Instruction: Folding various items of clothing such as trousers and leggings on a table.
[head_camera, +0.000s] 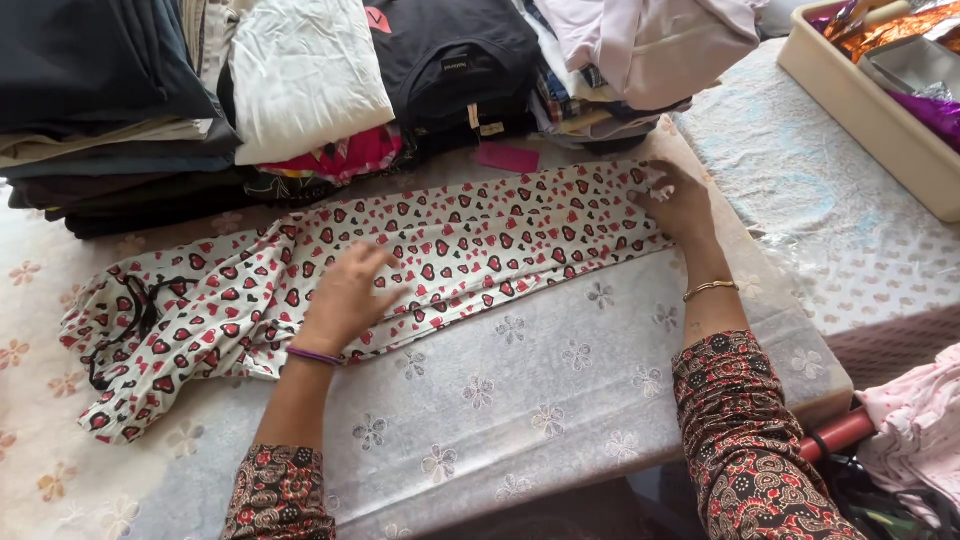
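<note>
Head view: fingers (372, 258) of the left hand (345, 300) are spread and lie flat on the heart-print trousers (420, 255), near the middle of the frame. Fingers (655, 192) of the right hand (680, 208) press together on the trousers' cuff end at upper right, seemingly pinching the hem. Laid out lengthwise, the trousers run from lower left, where the waistband with a dark drawstring sits, to upper right. They rest on a tabletop (560, 400) under a pale flowered cover. Stacks of folded clothes (300, 80) line the top edge, and a beige tray (870, 100) sits in the upper right corner.
</note>
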